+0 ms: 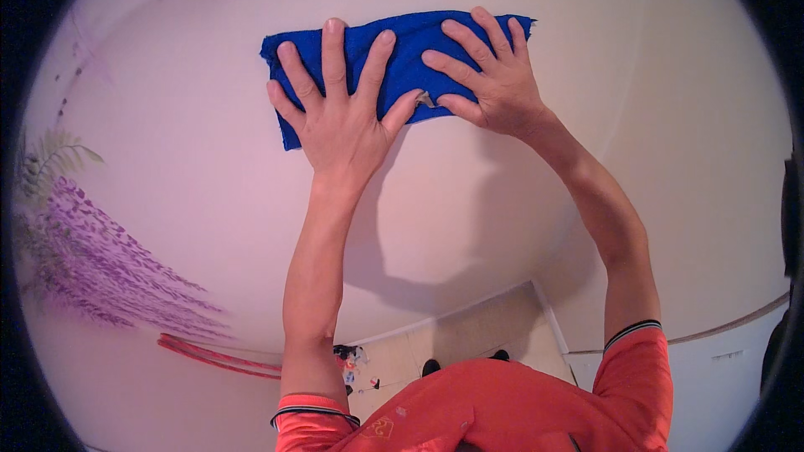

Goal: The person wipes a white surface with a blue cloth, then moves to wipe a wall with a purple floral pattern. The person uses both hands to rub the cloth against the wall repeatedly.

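A blue cloth (408,69) lies spread against a pale wall (427,194), with frayed edges at its ends. My left hand (342,116) presses flat on its left half, fingers spread wide. On the right half rests my right hand (502,85), its fingers apart as well. Between my two thumbs, at the cloth's lower edge, shows a small greyish patch (426,99); whether it is a tag or a tear I cannot tell. The left thumb tip touches it. Wall behind the cloth is hidden.
Purple flowers (119,263) are painted on the wall at left. Below them runs a red cord or strip (213,361). Tiled floor (483,326) lies beneath, with small litter (352,358) by the wall. A wall corner and a pale panel (722,370) are at right.
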Tool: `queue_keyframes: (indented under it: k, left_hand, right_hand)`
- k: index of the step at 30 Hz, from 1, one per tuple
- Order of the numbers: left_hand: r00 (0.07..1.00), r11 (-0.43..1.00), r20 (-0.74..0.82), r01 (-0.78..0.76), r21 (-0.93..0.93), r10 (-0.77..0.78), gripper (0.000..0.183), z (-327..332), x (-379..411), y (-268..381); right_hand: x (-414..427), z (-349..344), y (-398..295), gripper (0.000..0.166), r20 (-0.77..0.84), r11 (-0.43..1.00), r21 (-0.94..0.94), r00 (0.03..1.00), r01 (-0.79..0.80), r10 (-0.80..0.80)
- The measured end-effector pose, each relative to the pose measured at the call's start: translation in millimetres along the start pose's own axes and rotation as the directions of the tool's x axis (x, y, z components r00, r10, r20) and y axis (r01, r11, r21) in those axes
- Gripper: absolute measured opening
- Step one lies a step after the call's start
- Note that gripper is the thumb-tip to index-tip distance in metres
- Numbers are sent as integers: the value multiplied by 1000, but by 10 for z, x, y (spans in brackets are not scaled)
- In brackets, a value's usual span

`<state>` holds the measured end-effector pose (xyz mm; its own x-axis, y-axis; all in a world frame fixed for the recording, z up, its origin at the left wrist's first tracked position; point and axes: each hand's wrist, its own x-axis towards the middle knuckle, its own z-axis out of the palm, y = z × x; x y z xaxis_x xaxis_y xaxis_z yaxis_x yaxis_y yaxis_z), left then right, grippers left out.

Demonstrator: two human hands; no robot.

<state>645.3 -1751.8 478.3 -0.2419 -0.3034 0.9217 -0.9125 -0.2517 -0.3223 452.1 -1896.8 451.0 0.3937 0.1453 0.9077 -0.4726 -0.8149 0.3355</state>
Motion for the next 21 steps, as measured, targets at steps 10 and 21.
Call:
queue_keyframes:
  k: [10,21]
  left_hand:
    - [994,999,95,53,13,-54,67,-62,-544,-93]
    - [997,998,40,68,2,-68,71,29,-713,-12]
  right_hand:
    - [-225,98,-445,57,53,1000,12,998,-15,14]
    - [-380,141,-418,58,49,997,23,996,75,-76]
